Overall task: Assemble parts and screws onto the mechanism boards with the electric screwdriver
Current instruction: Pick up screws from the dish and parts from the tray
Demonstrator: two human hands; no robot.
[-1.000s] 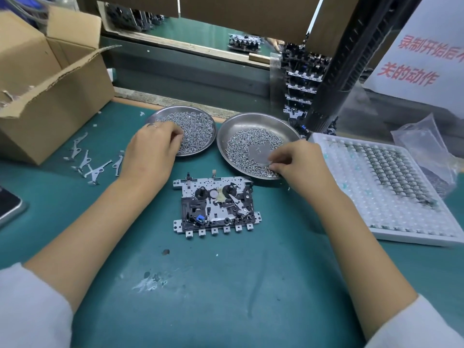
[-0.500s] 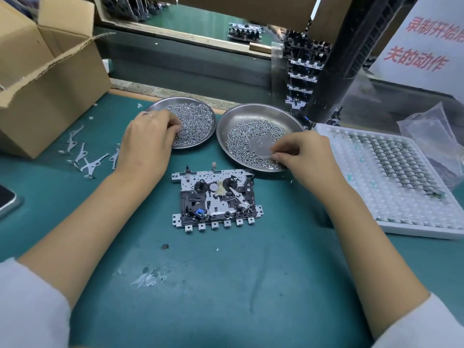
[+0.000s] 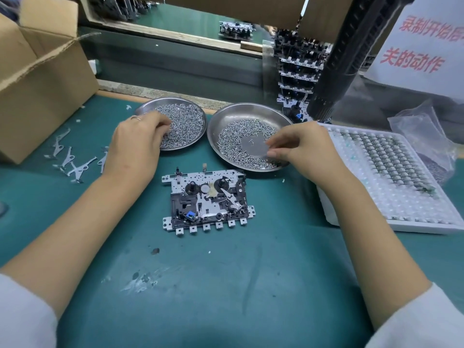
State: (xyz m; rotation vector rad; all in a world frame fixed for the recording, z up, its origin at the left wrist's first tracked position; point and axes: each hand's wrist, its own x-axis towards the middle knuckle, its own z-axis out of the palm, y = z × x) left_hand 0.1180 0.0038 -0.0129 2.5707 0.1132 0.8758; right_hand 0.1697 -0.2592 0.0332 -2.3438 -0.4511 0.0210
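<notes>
The mechanism board (image 3: 206,197) lies flat on the green mat (image 3: 226,285), between both arms. The left hand (image 3: 136,144) digs curled fingers into the left dish of screws (image 3: 183,121). The right hand (image 3: 301,149) pinches at screws in the right dish (image 3: 236,116); I cannot tell if either holds one. No screwdriver shows, so the screwing seems still to do.

1. The left hand (image 3: 136,144) covers its own fingertips and part of the left dish (image 3: 173,106); a pinched screw cannot be told.
2. The right hand (image 3: 305,150) is motion-blurred; what its fingertips hold is too small to tell.
3. The box (image 3: 42,81) is cut off at the left edge.
4. The sign (image 3: 421,46) runs off the right edge.
</notes>
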